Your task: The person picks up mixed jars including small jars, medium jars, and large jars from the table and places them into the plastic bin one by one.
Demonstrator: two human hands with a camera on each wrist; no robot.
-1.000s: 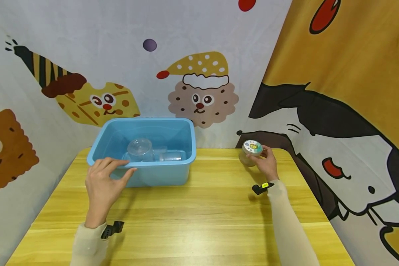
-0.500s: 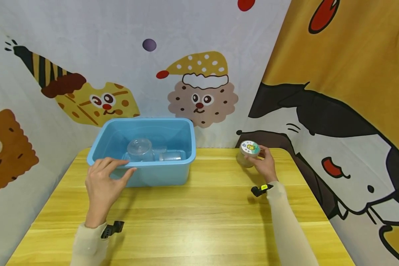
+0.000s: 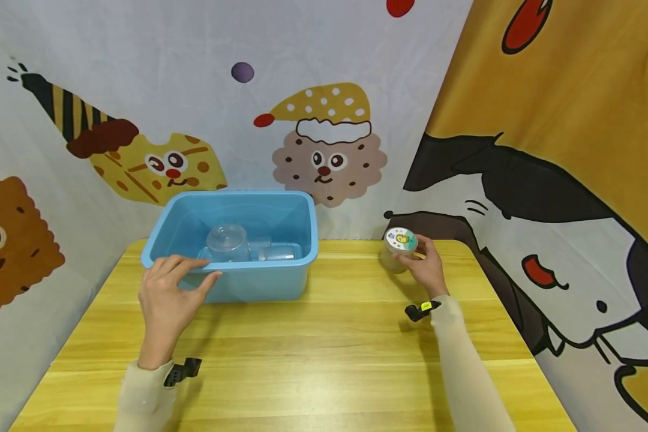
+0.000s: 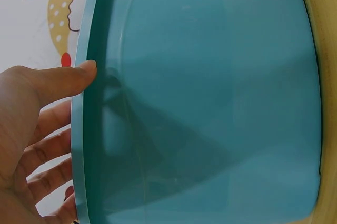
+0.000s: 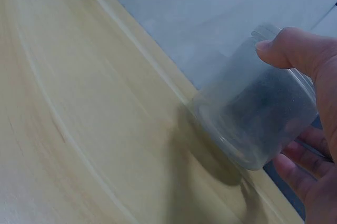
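Note:
My left hand holds the front rim of a light blue plastic tub, near its left end. In the left wrist view the thumb lies over the rim, with the fingers behind the tub's wall. On the right, my right hand grips a clear plastic jar near its top, thumb on one side and fingers on the other. A white, green and yellow printed lid covers it. In the right wrist view the jar is close over the tabletop; whether its base touches, I cannot tell.
Inside the tub stands a large clear round container, beside a smaller clear one lying down. The wooden table meets a cartoon-printed cloth at its back edge. Another cloth hangs at the right.
My right hand has shifted slightly left, taking the jar with it. The left hand and the tub have stayed in place.

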